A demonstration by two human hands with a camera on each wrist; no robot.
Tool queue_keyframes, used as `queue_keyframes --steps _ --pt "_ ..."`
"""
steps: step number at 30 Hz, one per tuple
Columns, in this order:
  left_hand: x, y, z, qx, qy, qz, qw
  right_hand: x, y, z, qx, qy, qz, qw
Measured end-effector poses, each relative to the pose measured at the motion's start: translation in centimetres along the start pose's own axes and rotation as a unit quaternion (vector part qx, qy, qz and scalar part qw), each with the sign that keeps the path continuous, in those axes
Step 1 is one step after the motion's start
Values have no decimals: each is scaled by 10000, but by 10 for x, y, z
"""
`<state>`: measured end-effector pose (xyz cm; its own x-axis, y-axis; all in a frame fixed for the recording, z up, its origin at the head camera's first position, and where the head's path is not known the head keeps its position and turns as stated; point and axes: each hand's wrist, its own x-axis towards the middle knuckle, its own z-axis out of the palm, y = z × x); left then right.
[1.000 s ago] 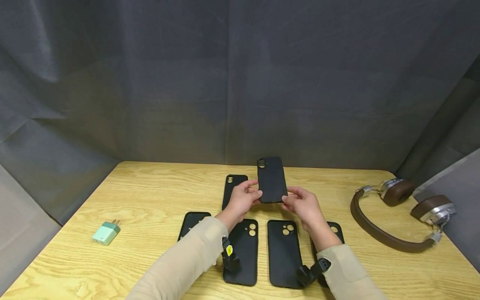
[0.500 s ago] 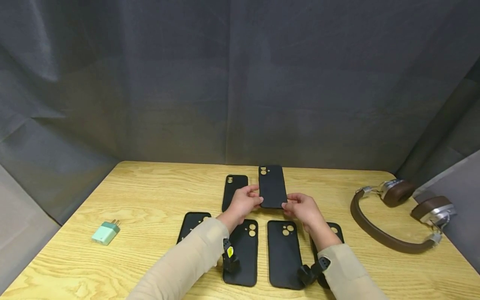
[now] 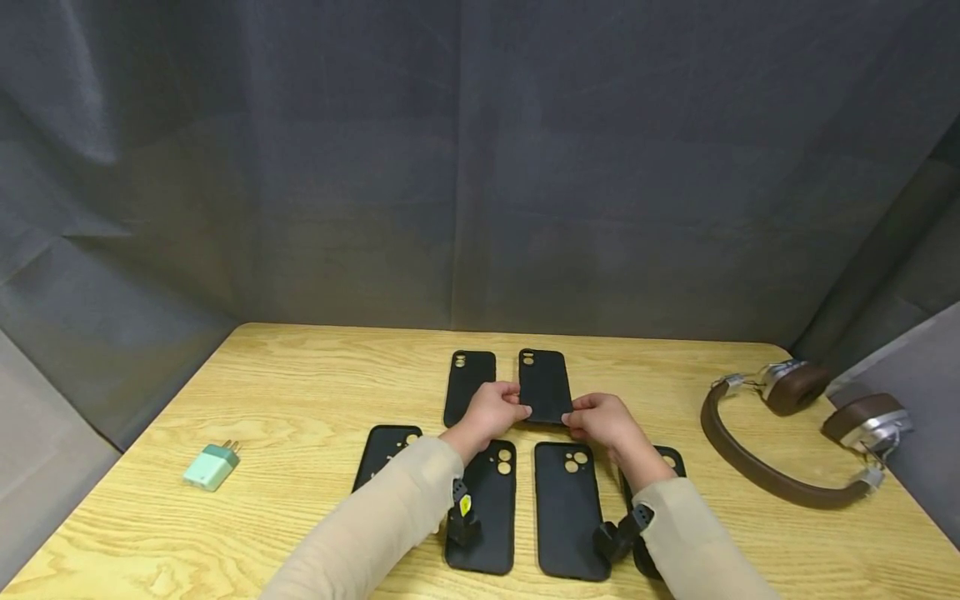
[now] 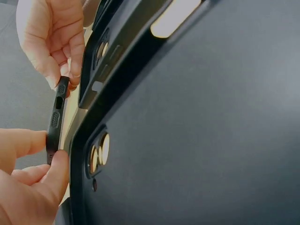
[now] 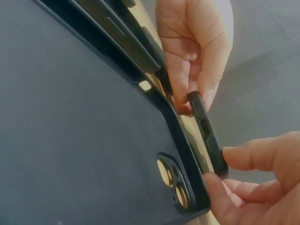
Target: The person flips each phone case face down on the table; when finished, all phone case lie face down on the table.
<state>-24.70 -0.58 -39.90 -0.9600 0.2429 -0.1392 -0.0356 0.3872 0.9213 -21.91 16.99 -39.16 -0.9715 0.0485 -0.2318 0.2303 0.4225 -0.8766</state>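
A black phone case (image 3: 544, 385) lies at the far middle of the table, its camera cutout at the far left corner. My left hand (image 3: 491, 411) pinches its near left corner between thumb and fingers. At the near right corner, my right hand (image 3: 604, 422) pinches it the same way. In the left wrist view the held case's bottom edge (image 4: 57, 117) shows a port opening between speaker holes. Just left of it is another black phone case (image 3: 467, 385). Whether the held case's near edge touches the table is hard to tell.
Nearer me lie several more black phone cases, among them one under my left wrist (image 3: 491, 508), one at centre (image 3: 568, 504) and one partly hidden by my right arm (image 3: 672, 458). Brown headphones (image 3: 772, 479) rest at right, a green plug adapter (image 3: 212, 465) at left.
Both hands have lowered the phone case toward the table and slightly nearer to me. It has gone from raised and tilted to nearly flat beside the far left case.
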Motion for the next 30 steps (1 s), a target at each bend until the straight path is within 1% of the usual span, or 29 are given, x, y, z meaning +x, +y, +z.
queue_keyframes --steps 5,11,15,18,23,26,30 --pt "3 -1 2 314 -38 -35 9995 2 -1 1 -119 -57 75 9999" --pt "7 -1 4 776 -39 24 9970 3 1 2 -236 -95 107 9996" --pt "8 -1 5 950 -51 24 9955 5 1 4 -489 -66 102 9987" --pt "9 1 6 1205 -49 29 9927 6 1 5 -724 -13 132 9973" --pt "9 3 8 1702 11 3 9854 5 -1 7 -1024 71 168 9946" --pt "9 4 9 1807 38 -22 9835 5 -1 8 -1157 130 190 9930" --pt "8 3 10 1837 48 -46 9830 5 0 9 -1173 177 242 9926"
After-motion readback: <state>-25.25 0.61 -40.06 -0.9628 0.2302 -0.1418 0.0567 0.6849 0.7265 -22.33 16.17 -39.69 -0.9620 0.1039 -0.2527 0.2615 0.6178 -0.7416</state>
